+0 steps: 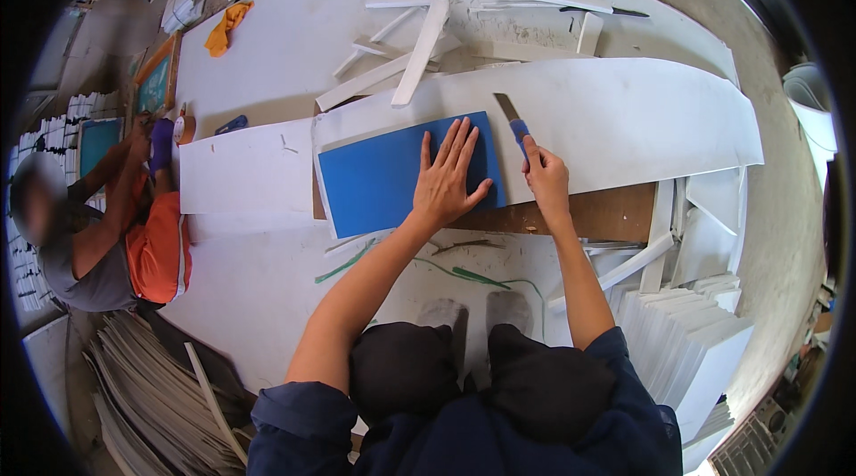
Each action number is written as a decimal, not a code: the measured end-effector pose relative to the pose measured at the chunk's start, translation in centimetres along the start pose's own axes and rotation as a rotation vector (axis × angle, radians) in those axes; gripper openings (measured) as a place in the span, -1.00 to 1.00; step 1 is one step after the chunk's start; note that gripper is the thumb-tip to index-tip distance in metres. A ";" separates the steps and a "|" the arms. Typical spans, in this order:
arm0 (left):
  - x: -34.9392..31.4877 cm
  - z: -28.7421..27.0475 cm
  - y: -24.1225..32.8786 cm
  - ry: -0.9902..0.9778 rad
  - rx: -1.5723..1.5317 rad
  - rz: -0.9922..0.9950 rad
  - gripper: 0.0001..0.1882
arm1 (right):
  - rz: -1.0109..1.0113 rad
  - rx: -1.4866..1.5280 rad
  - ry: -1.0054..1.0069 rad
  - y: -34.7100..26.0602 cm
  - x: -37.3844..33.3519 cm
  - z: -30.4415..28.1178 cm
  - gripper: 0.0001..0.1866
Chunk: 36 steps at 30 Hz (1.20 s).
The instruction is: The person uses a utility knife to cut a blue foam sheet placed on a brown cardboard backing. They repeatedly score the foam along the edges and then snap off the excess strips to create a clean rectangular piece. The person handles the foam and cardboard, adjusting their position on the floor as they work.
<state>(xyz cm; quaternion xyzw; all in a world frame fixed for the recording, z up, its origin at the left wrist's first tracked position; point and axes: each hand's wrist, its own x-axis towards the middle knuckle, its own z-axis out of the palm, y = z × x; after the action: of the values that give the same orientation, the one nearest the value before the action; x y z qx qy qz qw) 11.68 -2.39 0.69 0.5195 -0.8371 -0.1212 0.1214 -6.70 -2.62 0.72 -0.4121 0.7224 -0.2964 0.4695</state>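
Note:
My left hand (448, 180) lies flat with fingers spread on a blue rectangular panel (366, 175), pressing near its right end. The panel rests on a long white sheet (615, 115), which overlaps a brown board (615, 211) underneath. In my right hand (546, 177) is a utility knife (514, 119) with a blue handle and a long extended blade. The blade points up and away, just right of the panel's right edge and over the white sheet. From this view I cannot tell whether it touches the sheet.
White offcut strips (419, 53) lie scattered beyond the sheet. Stacked white panels (678, 342) stand at the lower right. Green strapping (477, 276) lies before my feet. At left sits another person (107, 226), near a tape roll (184, 129) and a blue cutter (232, 125).

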 end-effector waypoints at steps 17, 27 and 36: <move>0.4 0.1 0.2 0.125 -0.032 -0.034 -0.29 | -0.249 -0.083 -0.103 1.9 -1.1 0.0 -0.74; 2.2 1.5 0.8 0.254 0.029 -0.118 -0.45 | -0.397 -0.715 0.048 -1.8 -0.8 3.7 -0.76; 2.0 1.3 0.6 0.206 0.025 -0.127 -0.45 | -0.347 -0.806 -0.044 -3.7 -0.6 4.3 -0.71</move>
<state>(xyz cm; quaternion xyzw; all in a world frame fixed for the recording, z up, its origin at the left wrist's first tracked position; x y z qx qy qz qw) 9.92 -3.85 -0.21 0.5828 -0.7869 -0.0641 0.1924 -1.43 -4.05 2.31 -0.6838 0.6903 -0.0565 0.2296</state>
